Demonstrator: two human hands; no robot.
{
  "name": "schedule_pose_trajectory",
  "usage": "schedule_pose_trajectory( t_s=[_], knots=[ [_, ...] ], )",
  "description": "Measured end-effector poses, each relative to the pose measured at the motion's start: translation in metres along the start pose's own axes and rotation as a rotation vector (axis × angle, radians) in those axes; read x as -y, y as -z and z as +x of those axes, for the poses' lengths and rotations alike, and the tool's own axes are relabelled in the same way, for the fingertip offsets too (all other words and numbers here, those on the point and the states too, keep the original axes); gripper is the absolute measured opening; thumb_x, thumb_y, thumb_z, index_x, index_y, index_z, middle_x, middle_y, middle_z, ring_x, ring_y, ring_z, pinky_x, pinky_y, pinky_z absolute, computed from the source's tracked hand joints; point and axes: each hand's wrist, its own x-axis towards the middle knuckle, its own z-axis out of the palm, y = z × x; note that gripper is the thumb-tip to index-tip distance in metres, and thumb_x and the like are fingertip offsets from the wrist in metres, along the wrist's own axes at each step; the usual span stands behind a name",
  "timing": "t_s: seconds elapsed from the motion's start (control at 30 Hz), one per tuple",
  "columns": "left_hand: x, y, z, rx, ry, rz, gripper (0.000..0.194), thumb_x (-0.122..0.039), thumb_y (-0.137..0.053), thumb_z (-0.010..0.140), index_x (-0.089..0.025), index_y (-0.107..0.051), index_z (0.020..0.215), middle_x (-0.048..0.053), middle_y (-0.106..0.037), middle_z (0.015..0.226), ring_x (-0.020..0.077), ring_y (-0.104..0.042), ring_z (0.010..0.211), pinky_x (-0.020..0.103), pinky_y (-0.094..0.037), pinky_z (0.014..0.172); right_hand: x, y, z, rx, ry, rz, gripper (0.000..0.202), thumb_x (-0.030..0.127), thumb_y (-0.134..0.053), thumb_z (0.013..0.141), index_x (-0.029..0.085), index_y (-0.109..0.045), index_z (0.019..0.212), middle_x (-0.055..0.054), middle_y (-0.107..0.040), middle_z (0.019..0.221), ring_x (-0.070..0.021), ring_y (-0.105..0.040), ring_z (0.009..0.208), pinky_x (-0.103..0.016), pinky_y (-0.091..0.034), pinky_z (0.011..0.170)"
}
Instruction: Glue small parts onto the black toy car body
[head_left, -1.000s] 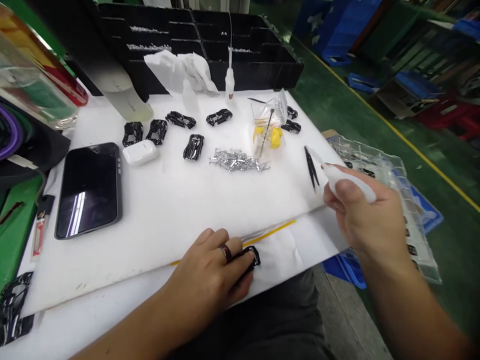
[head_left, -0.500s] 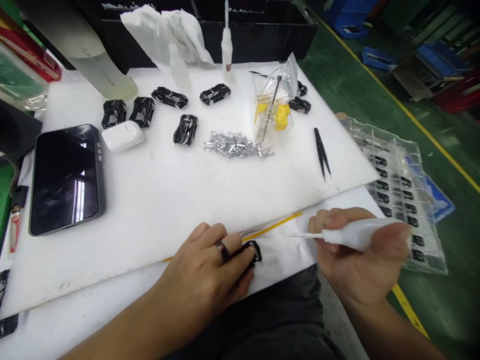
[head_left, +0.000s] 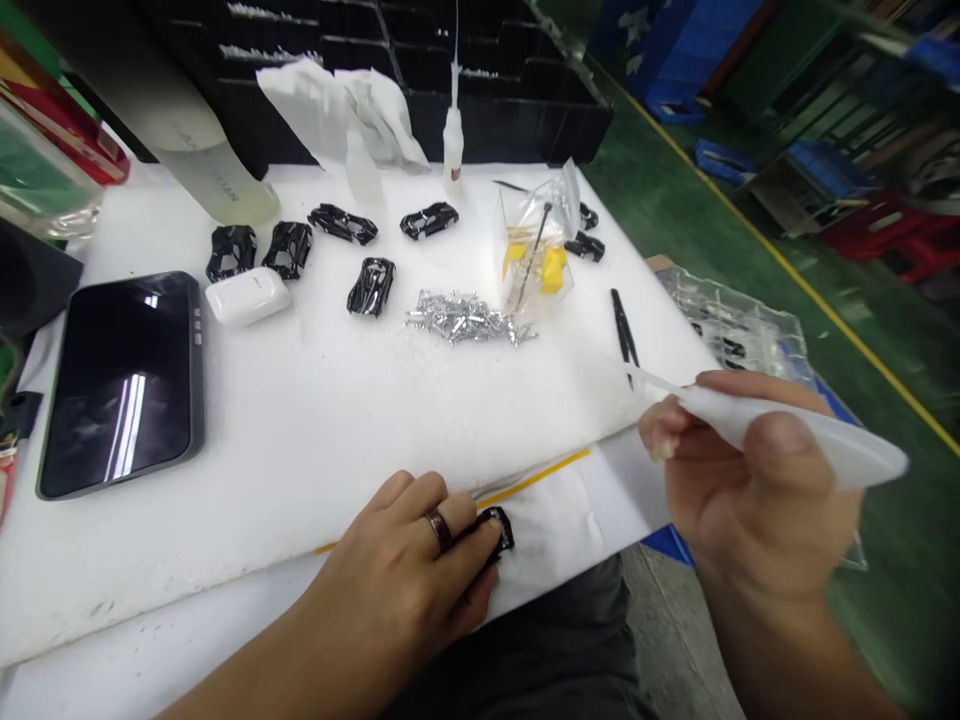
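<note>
Left hand: the left hand [head_left: 409, 580] lies flat at the near edge of the white mat [head_left: 315, 420], fingers closed down on a small black car shell [head_left: 499, 525].
Right hand: the right hand [head_left: 739, 480] is raised off the surface to the right, wrapped around a white squeeze bottle [head_left: 795, 435].
Bottle axis: runs left to right, its thin nozzle tip [head_left: 637, 375] pointing left and slightly far.
Key relation: the shell lies left of and nearer than the nozzle tip, clearly apart from it; the left hand is already on the shell.
Surroundings: black tweezers [head_left: 623, 328] lie just beyond the tip; a pile of silver parts [head_left: 465, 320] sits mid-mat; a dark tablet [head_left: 120, 385] lies far left.
</note>
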Motion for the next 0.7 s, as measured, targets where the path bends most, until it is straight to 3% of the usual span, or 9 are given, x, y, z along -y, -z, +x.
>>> schedule_pose_trajectory(
  t_s=[0.13, 0.23, 0.47, 0.6, 0.7],
  knots=[
    [0.0, -0.004, 0.0, -0.053, 0.0, 0.018, 0.015, -0.016, -0.059, 0.095, -0.019, -0.071, 0.102, 0.001, -0.064, 0.082, 0.0187, -0.049, 0.073, 0.037, -0.036, 0.067, 0.007, -0.001, 0.027, -0.028, 0.118, -0.055, 0.016, 0.026, -0.08, 0.088, 0.02, -0.079, 0.103, -0.004, -0.075, 0.081, -0.0181, -0.067, 0.066, -0.03, -0.053, 0.061],
    [0.0, -0.005, 0.001, -0.056, -0.002, 0.028, 0.015, -0.016, -0.058, 0.095, -0.019, -0.071, 0.102, 0.001, -0.064, 0.081, 0.0188, -0.049, 0.073, 0.037, -0.036, 0.067, 0.009, -0.003, 0.027, -0.001, 0.124, -0.05, 0.014, 0.022, -0.079, 0.087, 0.021, -0.08, 0.101, -0.004, -0.072, 0.075, -0.0183, -0.064, 0.062, -0.029, -0.049, 0.055],
    [0.0, 0.0, 0.001, 0.016, 0.009, 0.028, 0.013, -0.021, -0.059, 0.099, -0.019, -0.072, 0.102, 0.001, -0.064, 0.083, 0.0187, -0.049, 0.075, 0.036, -0.035, 0.065, -0.004, -0.001, -0.024, 0.1, -0.282, 0.137, 0.018, 0.033, -0.085, 0.085, 0.022, -0.082, 0.098, 0.002, -0.049, 0.051, -0.0117, -0.043, 0.048, -0.02, -0.032, 0.041],
    [-0.001, 0.001, 0.0, 0.019, 0.017, 0.02, 0.013, -0.022, -0.06, 0.099, -0.017, -0.072, 0.104, 0.001, -0.066, 0.085, 0.0181, -0.049, 0.075, 0.037, -0.036, 0.064, -0.01, 0.008, -0.048, 0.085, -0.34, 0.093, 0.017, 0.037, -0.082, 0.088, 0.023, -0.081, 0.099, 0.006, -0.04, 0.049, -0.0092, -0.037, 0.042, -0.019, -0.028, 0.038],
    [-0.001, 0.002, 0.0, 0.021, 0.02, 0.022, 0.013, -0.021, -0.061, 0.099, -0.017, -0.072, 0.105, 0.001, -0.067, 0.086, 0.0174, -0.048, 0.074, 0.036, -0.037, 0.063, -0.011, 0.013, -0.059, 0.054, -0.372, 0.045, 0.031, 0.054, -0.081, 0.086, 0.023, -0.079, 0.087, 0.003, -0.042, 0.052, -0.0116, -0.043, 0.044, -0.022, -0.032, 0.038]
  ],
)
